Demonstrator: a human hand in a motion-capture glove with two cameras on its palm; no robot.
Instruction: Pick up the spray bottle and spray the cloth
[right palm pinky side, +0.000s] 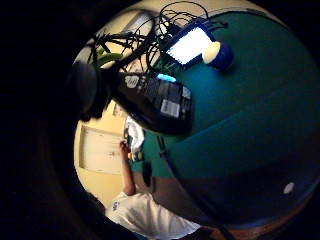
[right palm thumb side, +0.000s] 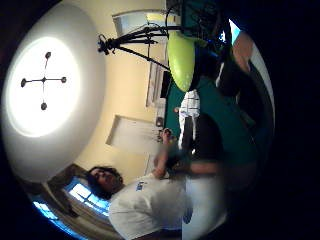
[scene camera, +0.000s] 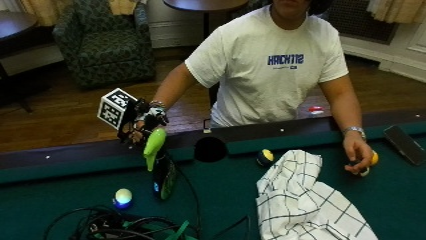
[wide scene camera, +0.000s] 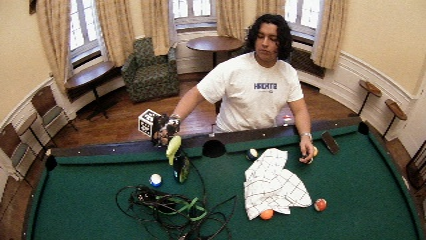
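Gloved right hand (scene camera: 143, 122) raised over pool table (scene camera: 373, 190) rail on person's side, fingers wrapped round spray bottle (scene camera: 160, 167) green head, bottle hanging tilted; checked cloth (scene camera: 303, 200) well apart, mid-felt.

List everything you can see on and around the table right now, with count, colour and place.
Spray bottle: 1, dark body with lime-green head, standing on the felt near the rail, head held.
Cloth: 1, white with black check, crumpled on the felt.
Balls: 6 seen; blue-and-white by the cables, black-and-yellow beside the cloth, two orange at the cloth's far edge, yellow and white under the bare hand.
Cables: 1 black tangle with green strap, on the felt.
Phone: 1, dark, on the rail.
Table: 1, green felt, dark rails.
Bare hand: on the felt.
Right hand: black glove, gripping the bottle head.
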